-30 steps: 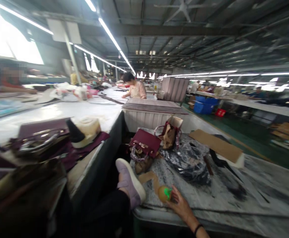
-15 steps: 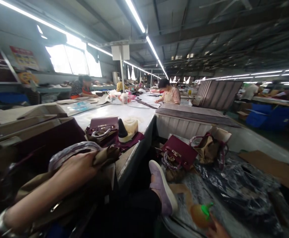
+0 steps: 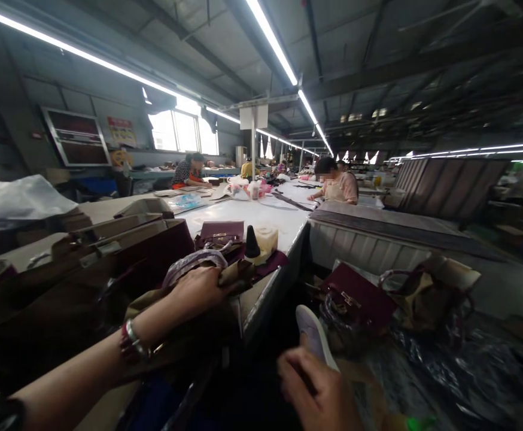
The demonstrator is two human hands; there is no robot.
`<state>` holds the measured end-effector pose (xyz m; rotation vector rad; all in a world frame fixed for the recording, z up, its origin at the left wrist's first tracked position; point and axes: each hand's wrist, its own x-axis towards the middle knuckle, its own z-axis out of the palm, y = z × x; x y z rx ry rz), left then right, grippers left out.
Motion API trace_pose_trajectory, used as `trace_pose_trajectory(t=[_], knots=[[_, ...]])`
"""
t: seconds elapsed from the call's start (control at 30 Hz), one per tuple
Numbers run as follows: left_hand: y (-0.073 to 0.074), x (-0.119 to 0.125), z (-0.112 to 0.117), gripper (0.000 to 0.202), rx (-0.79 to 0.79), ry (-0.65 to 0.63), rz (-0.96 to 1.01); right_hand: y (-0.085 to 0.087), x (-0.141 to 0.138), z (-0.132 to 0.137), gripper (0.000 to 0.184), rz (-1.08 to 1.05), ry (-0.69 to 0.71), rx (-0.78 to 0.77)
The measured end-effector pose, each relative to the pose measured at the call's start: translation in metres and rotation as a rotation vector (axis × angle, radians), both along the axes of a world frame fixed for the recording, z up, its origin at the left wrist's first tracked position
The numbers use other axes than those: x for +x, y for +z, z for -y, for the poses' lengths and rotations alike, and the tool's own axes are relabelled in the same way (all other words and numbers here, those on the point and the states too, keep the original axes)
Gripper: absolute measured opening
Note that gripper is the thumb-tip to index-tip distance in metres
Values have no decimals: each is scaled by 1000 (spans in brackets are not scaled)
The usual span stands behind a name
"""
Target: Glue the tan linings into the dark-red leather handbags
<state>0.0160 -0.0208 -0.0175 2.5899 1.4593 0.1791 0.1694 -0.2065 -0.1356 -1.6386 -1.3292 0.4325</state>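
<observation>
My left hand (image 3: 201, 290) is closed on a handbag at the brown paper (image 3: 235, 275) around its edge. A plastic-wrapped handle (image 3: 194, 261) of the bag arches just behind my fingers. Low in the middle, my right hand (image 3: 310, 383) has its fingers curled; it is blurred, and whatever they hold, if anything, is hidden. It is in front of the lilac shoe (image 3: 314, 332). A small green thing (image 3: 418, 424) shows at the bottom edge, right of this hand. Beyond my left hand lie a maroon handbag (image 3: 222, 232) and a cream bottle with a black cone (image 3: 265, 242).
More maroon bag pieces (image 3: 154, 254) stand in rows at left. On my right are a maroon handbag (image 3: 355, 296), a paper-stuffed bag (image 3: 429, 293) and crumpled clear plastic (image 3: 468, 371). A long white table (image 3: 234, 209) runs away; a co-worker (image 3: 340, 182) is alongside it.
My right hand has left the orange thing with the green top and come up and inward. My left hand stays on the bag. The view has swung left.
</observation>
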Motion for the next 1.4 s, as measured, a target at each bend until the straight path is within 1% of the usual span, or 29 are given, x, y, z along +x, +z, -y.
trace_pose_trajectory(t=[0.03, 0.07, 0.1, 0.13, 0.17, 0.2, 0.27, 0.37, 0.5, 0.63, 0.73, 0.83, 0.9, 0.97, 1.03, 1.13, 1.2, 1.23, 1.27, 1.33, 1.37, 1.4], knots=[[0, 0, 0, 44, -14, 6, 1, 20, -19, -13, 26, -38, 89, 68], [0, 0, -1, 41, -30, 9, 4, 37, -36, -28, 31, -90, 151, 104], [0, 0, -2, 38, -44, 9, 10, 51, -51, -44, 45, -124, 191, 133], [0, -1, -3, 34, -56, 6, 18, 61, -64, -60, 59, -127, 179, 143], [0, -2, -5, 31, -69, 1, 28, 66, -75, -75, 71, -110, 182, 158], [-1, -3, -7, 28, -84, -6, 40, 68, -83, -88, 80, -87, 170, 174], [-2, -6, -12, 26, -124, -13, 68, 64, -94, -107, 87, -24, 137, 194], [-5, -12, -20, 25, -195, -10, 118, 54, -98, -119, 87, 53, 104, 191], [-6, -15, -20, 23, -254, -9, 166, 48, -94, -121, 87, 68, 94, 206], [-2, -13, -18, 25, -272, 11, 180, 42, -88, -126, 85, -13, 65, 226], [0, -13, -18, 28, -295, 8, 203, 37, -84, -129, 87, -43, 99, 259], [2, -17, -18, 29, -364, -6, 243, 33, -84, -129, 92, -6, 121, 278], [2, -21, -17, 29, -419, -9, 270, 31, -86, -129, 93, 35, 93, 269], [1, -24, -15, 31, -444, 3, 297, 28, -89, -131, 86, 70, 40, 260], [1, -25, -12, 33, -438, 18, 327, 27, -92, -135, 71, 103, -14, 254], [2, -23, -5, 31, -370, 8, 341, 29, -91, -139, 49, 168, -40, 250], [0, -24, -1, 32, -264, -30, 336, 34, -87, -137, 40, 206, -34, 252], [-3, -26, -1, 34, -196, -48, 332, 37, -85, -136, 37, 218, -26, 253], [-9, -31, -2, 38, -121, -74, 324, 41, -83, -134, 34, 228, -18, 253], [-24, -47, -13, 48, 77, -62, 306, 48, -81, -134, 30, 248, 0, 251], [-33, -57, -22, 50, 170, -105, 303, 51, -80, -135, 29, 243, 7, 257], [-41, -67, -33, 47, 244, -165, 310, 53, -78, -137, 27, 222, 12, 272]])
